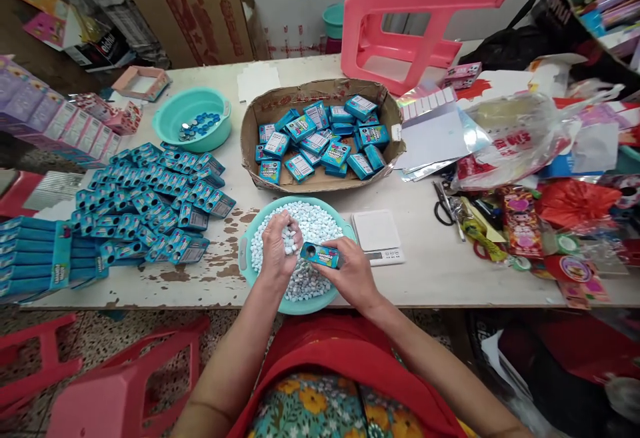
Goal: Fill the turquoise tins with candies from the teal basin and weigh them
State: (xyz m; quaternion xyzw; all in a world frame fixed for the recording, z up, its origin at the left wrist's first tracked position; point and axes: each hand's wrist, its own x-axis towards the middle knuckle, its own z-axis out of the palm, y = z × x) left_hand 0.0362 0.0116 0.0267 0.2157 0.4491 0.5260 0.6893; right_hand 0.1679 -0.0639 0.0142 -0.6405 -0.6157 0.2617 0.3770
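Over a teal basin (243,256) full of small pale candies (320,223), my left hand (277,251) is curled round a handful of the candies. Just to its right, my right hand (354,275) grips a small blue box (320,255) between thumb and fingers. A round dark hole shows at the box's left end, facing my left hand. Behind the basin, a cut-down cardboard box (320,185) holds several blue boxes (335,153) lying at mixed angles. A white scale (377,231) sits right of the basin.
Many blue boxes (150,198) are piled at the left, near a smaller teal bowl (220,133) with round blue and silver pieces. Scissors (443,206), plastic bags (510,138) and packaging crowd the right. A pink stool (355,31) stands at the back of the table.
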